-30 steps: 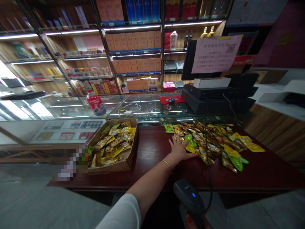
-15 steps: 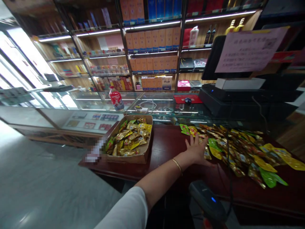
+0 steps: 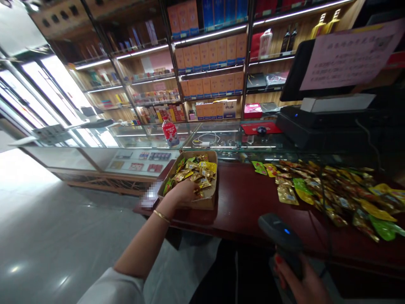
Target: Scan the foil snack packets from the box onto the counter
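Observation:
My left hand [image 3: 186, 192], with a gold bangle at the wrist, reaches into an open cardboard box [image 3: 202, 204] at the table's left end. Its fingers curl down around a gold snack packet, the fingertips partly hidden among other gold, yellow and green packets [image 3: 190, 169]. Low in the view, my right hand [image 3: 303, 278] grips a black barcode scanner [image 3: 281, 234] with a lit blue light. The scanner is held above the table's front edge, its head tilted up to the left. A wide pile of similar packets [image 3: 332, 190] lies on the right of the table.
The dark red table [image 3: 238, 198] backs onto a glass counter [image 3: 218, 141]. On the counter stand a red-labelled bottle [image 3: 171, 131], a white cable [image 3: 207, 138] and a mouse on a red pad [image 3: 268, 128]. A monitor [image 3: 299, 69] is at right; a dark cord crosses the pile.
My left hand has moved left from the edge of the packet pile into the box, its spread fingers now curled. My right hand has come further into view with the scanner. The view has shifted left.

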The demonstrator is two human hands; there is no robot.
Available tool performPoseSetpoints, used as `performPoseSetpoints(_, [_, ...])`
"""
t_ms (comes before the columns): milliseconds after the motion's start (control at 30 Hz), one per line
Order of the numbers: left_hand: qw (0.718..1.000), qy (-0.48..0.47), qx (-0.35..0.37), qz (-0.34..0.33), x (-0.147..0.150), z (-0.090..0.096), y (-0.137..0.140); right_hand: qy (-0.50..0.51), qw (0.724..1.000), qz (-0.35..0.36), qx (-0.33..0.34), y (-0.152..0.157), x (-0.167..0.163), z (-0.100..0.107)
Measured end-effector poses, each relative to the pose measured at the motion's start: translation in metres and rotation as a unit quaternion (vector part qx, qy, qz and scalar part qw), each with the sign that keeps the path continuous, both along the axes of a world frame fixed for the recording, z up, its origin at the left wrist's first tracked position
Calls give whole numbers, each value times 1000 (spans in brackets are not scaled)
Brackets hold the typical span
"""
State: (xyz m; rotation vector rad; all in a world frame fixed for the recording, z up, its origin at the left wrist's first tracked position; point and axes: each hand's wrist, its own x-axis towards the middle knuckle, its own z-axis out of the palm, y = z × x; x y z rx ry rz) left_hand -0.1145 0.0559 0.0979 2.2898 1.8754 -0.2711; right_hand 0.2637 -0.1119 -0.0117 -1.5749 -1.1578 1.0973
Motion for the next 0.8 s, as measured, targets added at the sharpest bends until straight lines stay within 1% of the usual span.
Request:
performPoseSetpoints(33, [1000, 8, -2, -1, 3, -3, -1, -4, 1000, 21, 2, 11, 1, 0])
performPoseSetpoints(67, [1000, 15, 0, 8, 5, -4, -2, 12, 999, 37, 21, 24, 1, 0])
performPoseSetpoints(133, [999, 25, 10, 44, 7, -3, -4, 66, 995, 36, 65, 51, 0, 1])
performPoseSetpoints(200, [996, 28, 32, 74, 5, 0, -6, 95, 990, 55, 83, 73, -3, 1])
performPoseSetpoints(233, [994, 7, 55, 93, 2, 2, -9, 108, 988, 61, 89, 82, -6, 1])
performPoseSetpoints(267, [989, -38, 87, 116, 1, 3, -13, 118, 986, 66, 94, 88, -9, 1])
performPoseSetpoints(300, [975, -109, 127, 143, 1, 3, -18, 127, 985, 69, 97, 92, -13, 0])
performPoseSetpoints(333, [950, -204, 168, 168, 3, 2, -24, 134, 984, 69, 99, 94, -16, -2])
performPoseSetpoints(367, [910, -314, 198, 187, 9, -1, -31, 138, 983, 68, 99, 95, -18, -4])
performPoseSetpoints(400, [859, -424, 208, 197, 19, -6, -38, 138, 983, 66, 97, 95, -20, -6])
performPoseSetpoints(433, [805, -524, 195, 198, 32, -12, -44, 136, 984, 63, 95, 94, -21, -9])
performPoseSetpoints(500, [695, -684, 127, 184, 68, -30, -52, 128, 986, 58, 87, 90, -21, -13])
performPoseSetpoints(533, [646, -737, 89, 177, 87, -41, -53, 123, 987, 56, 82, 86, -21, -14])
performPoseSetpoints(567, [610, -770, 60, 175, 105, -53, -53, 118, 989, 55, 77, 82, -20, -15])
performPoseSetpoints(600, [588, -788, 41, 179, 121, -66, -50, 110, 990, 54, 71, 77, -19, -15])
performPoseSetpoints(633, [576, -794, 33, 189, 134, -79, -46, 102, 991, 54, 65, 70, -19, -14])
performPoseSetpoints(700, [573, -788, 40, 222, 150, -104, -35, 78, 994, 57, 57, 53, -18, -12])
performPoseSetpoints(800, [579, -773, 59, 250, 153, -131, -21, 21, 996, 56, 60, 26, -19, -8])
